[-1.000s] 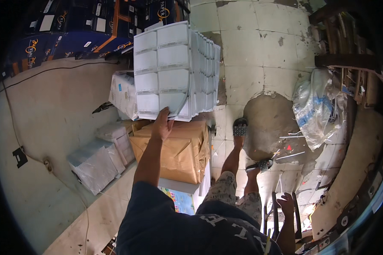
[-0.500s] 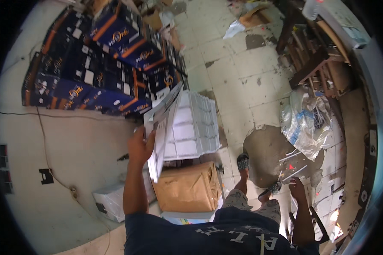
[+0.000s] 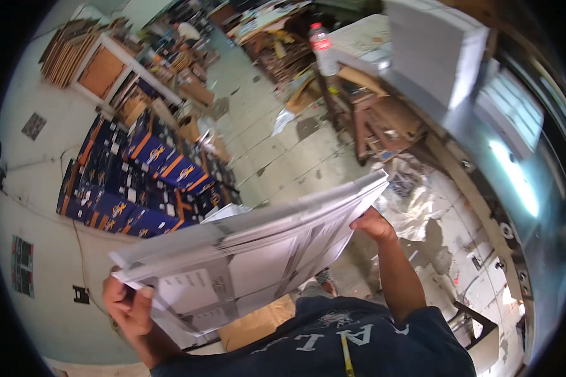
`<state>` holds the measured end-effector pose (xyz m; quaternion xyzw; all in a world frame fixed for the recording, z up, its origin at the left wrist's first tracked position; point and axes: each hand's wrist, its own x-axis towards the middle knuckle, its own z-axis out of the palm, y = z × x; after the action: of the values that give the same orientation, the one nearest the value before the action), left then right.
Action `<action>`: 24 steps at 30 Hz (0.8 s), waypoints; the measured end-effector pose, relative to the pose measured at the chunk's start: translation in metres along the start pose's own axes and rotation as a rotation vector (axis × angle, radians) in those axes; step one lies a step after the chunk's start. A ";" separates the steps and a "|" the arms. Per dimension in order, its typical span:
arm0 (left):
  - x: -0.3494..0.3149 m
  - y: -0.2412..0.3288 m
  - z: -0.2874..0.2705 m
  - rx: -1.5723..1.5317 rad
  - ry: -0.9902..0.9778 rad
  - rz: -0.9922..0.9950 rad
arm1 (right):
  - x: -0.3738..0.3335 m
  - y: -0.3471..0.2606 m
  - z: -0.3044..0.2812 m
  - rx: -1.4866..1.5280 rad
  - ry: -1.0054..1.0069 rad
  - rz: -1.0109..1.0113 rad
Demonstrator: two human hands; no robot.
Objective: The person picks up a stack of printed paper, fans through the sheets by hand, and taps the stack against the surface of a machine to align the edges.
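Note:
A thick stack of large printed sheets (image 3: 258, 257) stretches across the front of me, tilted, with its right end higher than its left. My left hand (image 3: 129, 305) is closed on its lower left corner, the thumb over the printed face. At the right edge, my right hand (image 3: 376, 225) grips the stack, the fingertips partly hidden by the sheets. Under the stack, part of a brown paper-wrapped package (image 3: 258, 320) shows near my waist. The stack covers most of what stands behind it on the floor.
Dark blue and orange boxes (image 3: 163, 160) are piled at the left wall. A long metal-edged machine (image 3: 509, 182) runs along the right, with a tall white stack of sheets (image 3: 431, 53) on it. A red-capped bottle (image 3: 322, 53) stands near a wooden rack (image 3: 383, 116). A plastic sack (image 3: 418, 207) lies on the floor.
The sheets have come up off the white pile at the left and across my front. My right hand, empty before, now grips their right edge. The view has turned toward the right-hand machine.

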<state>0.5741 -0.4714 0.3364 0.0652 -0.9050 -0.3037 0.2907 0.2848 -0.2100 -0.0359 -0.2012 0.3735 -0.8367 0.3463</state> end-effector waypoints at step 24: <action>0.166 0.348 0.569 -0.713 -1.257 0.681 | -0.413 -0.140 0.052 0.380 1.658 -0.664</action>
<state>0.1363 0.0514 0.2535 -0.4949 -0.7182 -0.4492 -0.1939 0.5360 0.1334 0.0718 0.4280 0.2815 -0.8172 -0.2643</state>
